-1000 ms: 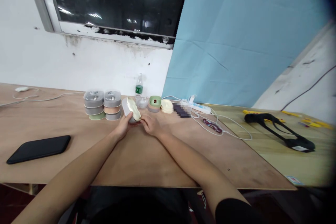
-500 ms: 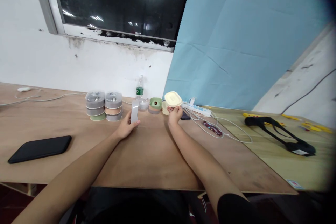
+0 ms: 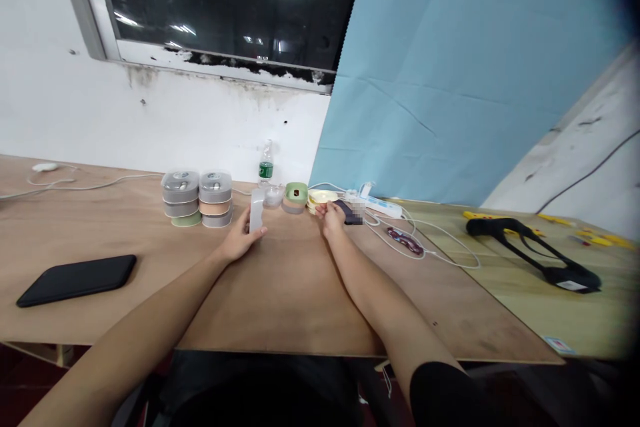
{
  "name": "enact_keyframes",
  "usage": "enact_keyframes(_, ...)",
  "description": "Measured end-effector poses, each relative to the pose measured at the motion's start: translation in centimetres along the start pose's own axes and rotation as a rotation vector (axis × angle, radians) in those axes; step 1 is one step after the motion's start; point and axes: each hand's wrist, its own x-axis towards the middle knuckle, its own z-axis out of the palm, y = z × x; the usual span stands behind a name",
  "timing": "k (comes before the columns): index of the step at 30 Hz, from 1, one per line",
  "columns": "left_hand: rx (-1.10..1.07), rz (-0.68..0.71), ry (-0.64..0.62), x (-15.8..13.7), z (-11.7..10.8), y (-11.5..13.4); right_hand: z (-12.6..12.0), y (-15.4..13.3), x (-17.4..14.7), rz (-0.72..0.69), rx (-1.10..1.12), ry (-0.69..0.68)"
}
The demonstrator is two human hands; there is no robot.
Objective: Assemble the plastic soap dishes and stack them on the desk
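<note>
My left hand (image 3: 239,240) is closed round a translucent plastic lid (image 3: 257,208), held on edge just above the table. My right hand (image 3: 332,219) reaches to the back of the table, its fingers curled at the near edge of a cream lid (image 3: 324,195). That lid lies low, over other pale lids, which it and my fingers partly hide. Left of it stands a green container (image 3: 297,191) stacked on other coloured pieces. A clear container (image 3: 273,196) sits between this stack and my left hand. A dark phone-like object (image 3: 345,210) lies right beside my right fingers.
Two stacks of lidded containers (image 3: 181,199) stand at the back left. A water bottle (image 3: 267,165) is by the wall. White cables and a power strip (image 3: 383,206) lie at right, near a black strap-like frame (image 3: 530,250). A black slab (image 3: 77,279) lies front left.
My right hand has lowered the cream lid from above the table onto the pale lids beside the green container. My left hand holds its translucent lid in nearly the same place.
</note>
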Motion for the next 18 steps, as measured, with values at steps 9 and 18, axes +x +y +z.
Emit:
enact_keyframes(9,-0.064,0.026,-0.015,-0.04,0.12,0.05,-0.05,0.37,0.00,0.060,-0.103,-0.006)
enact_keyframes(18,-0.034,0.002,-0.032,-0.08,0.03,-0.08,0.09,0.32,-0.44,0.018,-0.146,0.018)
